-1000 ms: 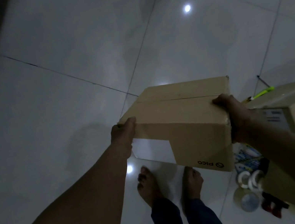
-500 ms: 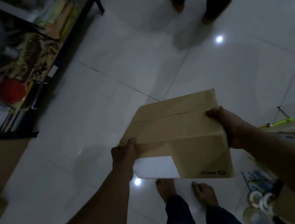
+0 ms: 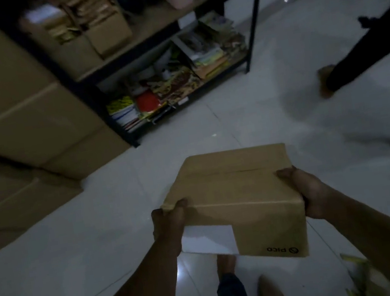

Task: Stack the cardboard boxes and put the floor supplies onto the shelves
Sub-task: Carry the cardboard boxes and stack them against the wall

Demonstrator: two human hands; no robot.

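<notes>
Cardboard box [image 3: 235, 192] is off the floor, held in mid-air in front of the body, closed top up, white label [image 3: 208, 241] on the near face. Left hand [image 3: 167, 219] grips the near-left corner with the thumb on top; right hand [image 3: 305, 194] clamps the near-right edge the same way. The other fingers are hidden behind the box. Both hands are full.

Below is the pale tiled floor [image 3: 76, 245], with our own feet [image 3: 269, 293] under the box. Ahead-left we see stacked cartons [image 3: 16, 121]. Just right of them stand black-framed shelves [image 3: 156, 18], both visible levels crowded with boxes, tubs and papers. Another person's leg [image 3: 354, 56] is far right. Some yellow-green stuff [image 3: 358, 267] lies on the floor bottom right, too blurred to name.

We judge this as mid-task, in the carry part of stacking: the box is lifted but not yet set on anything, and it is well apart from the cartons. Left to do: place it on the pile, then shelve the floor supplies. How many boxes remain, we cannot tell.
</notes>
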